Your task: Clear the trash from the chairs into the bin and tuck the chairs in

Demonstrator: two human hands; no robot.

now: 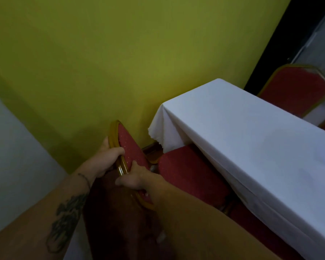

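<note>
Both hands are clamped on the gold-framed backrest point(129, 152) of the red chair at 6 o'clock: left hand point(109, 158) on the upper rim, right hand point(137, 178) lower on the same rim. The chair's seat point(188, 171) sits partly under the white tablecloth point(251, 139) at 3 o'clock; a second red chair point(295, 91) stands at 2 o'clock beyond the table, against the yellow wall point(101, 53)

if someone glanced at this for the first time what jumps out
First, both hands gripping the gold-framed back of a red chair at lower centre: the left hand higher on the frame, the right hand lower. Next, the white tablecloth covering the table on the right, with the red seat partly under its edge, and the yellow-green wall behind.
</note>
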